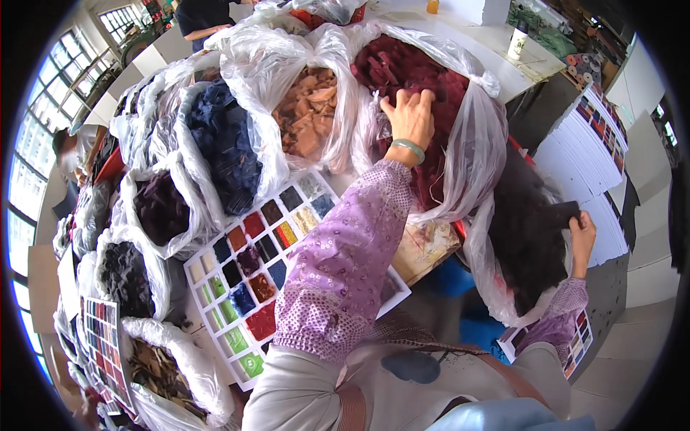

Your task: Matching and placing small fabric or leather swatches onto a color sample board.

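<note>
My left hand point(413, 122), with a green bangle at the wrist, reaches over the dark red scraps point(388, 61) in a plastic-lined bag. Its fingers curl down toward them, their tips hidden, so I cannot make out what they hold. On the right, my right hand point(582, 241) pinches a flat black scrap point(558, 215). It is at the edge of another plastic-lined bag point(516, 316) full of black scraps point(525, 244). Below my left forearm lies a white tray point(237, 352) whose square compartments hold samples of many colours.
Bags of orange-brown scraps point(305, 115), blue scraps point(223, 144) and dark purple scraps point(162, 208) crowd the left. White sheets point(582, 158) with colour swatches stand at right. A cup point(517, 43) sits on the far table. Another person point(201, 21) is at the back.
</note>
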Available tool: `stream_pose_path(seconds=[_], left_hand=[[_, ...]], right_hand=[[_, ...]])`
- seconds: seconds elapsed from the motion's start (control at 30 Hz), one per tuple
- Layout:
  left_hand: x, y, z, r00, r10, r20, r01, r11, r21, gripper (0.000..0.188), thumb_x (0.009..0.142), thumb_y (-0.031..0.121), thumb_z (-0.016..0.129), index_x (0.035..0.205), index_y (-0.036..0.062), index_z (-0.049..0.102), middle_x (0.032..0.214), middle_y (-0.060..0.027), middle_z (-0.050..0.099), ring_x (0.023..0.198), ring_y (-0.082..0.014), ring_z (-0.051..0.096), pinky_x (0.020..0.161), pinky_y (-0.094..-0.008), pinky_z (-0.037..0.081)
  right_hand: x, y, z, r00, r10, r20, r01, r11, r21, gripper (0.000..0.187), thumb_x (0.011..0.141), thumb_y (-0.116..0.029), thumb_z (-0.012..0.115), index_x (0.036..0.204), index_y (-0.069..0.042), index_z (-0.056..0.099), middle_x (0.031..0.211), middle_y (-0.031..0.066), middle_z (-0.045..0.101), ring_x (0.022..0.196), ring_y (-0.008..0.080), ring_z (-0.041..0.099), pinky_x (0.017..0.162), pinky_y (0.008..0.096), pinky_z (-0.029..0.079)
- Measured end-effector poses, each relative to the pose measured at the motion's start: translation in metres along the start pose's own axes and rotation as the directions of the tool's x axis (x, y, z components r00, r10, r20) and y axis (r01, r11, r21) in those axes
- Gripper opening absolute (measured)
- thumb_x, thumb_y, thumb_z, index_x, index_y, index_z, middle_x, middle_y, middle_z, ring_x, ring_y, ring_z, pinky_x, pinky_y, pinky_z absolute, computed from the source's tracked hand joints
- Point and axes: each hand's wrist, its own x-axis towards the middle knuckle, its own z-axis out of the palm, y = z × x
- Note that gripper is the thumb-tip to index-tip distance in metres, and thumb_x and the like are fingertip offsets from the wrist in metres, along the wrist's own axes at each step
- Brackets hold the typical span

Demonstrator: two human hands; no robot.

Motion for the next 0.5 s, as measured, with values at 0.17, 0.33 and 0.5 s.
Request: stream_pose_path(seconds=[0.17, 0.33, 0.5], left_hand=[[-0.015, -0.020, -0.022, 0.987, 0.157, 0.028, -0.159, 0.980, 0.122, 0.013, 0.071, 0.011, 0.054, 0.083, 0.0141, 0.051, 0.074, 0.0015, 0.056, 0.085, -0.0172, 0.048, 0.084, -0.0565, 0.029], [-0.014, 0.014, -0.049, 0.983, 0.183, 0.031, -0.185, 0.981, 0.067, 0.027, 0.068, 0.008, 0.056, 0.095, 0.0135, 0.053, 0.072, -0.0012, 0.055, 0.083, -0.0193, 0.052, 0.083, -0.0557, 0.032], [-0.040, -0.034, -0.168, 0.997, -0.072, 0.028, 0.076, 0.986, -0.149, 0.023, 0.069, 0.014, 0.060, 0.092, 0.0162, 0.060, 0.082, -0.0099, 0.061, 0.072, -0.0294, 0.060, 0.064, -0.0393, 0.049]], right_hand=[[0.030, -0.010, 0.048, 0.978, -0.202, -0.049, 0.182, 0.947, -0.266, 0.010, 0.077, -0.011, 0.052, 0.077, -0.001, 0.053, 0.062, 0.0010, 0.051, 0.053, 0.0114, 0.042, 0.048, 0.0274, 0.035], [0.038, 0.008, 0.024, 0.986, -0.167, -0.023, 0.150, 0.932, -0.331, 0.025, 0.073, -0.019, 0.059, 0.084, 0.002, 0.051, 0.077, 0.0120, 0.060, 0.073, 0.0177, 0.058, 0.064, 0.0351, 0.044], [0.023, -0.026, 0.053, 0.968, -0.242, 0.061, 0.227, 0.754, -0.616, 0.022, 0.080, -0.018, 0.057, 0.092, 0.001, 0.057, 0.075, 0.0000, 0.054, 0.057, 0.0041, 0.043, 0.052, 0.0198, 0.038]])
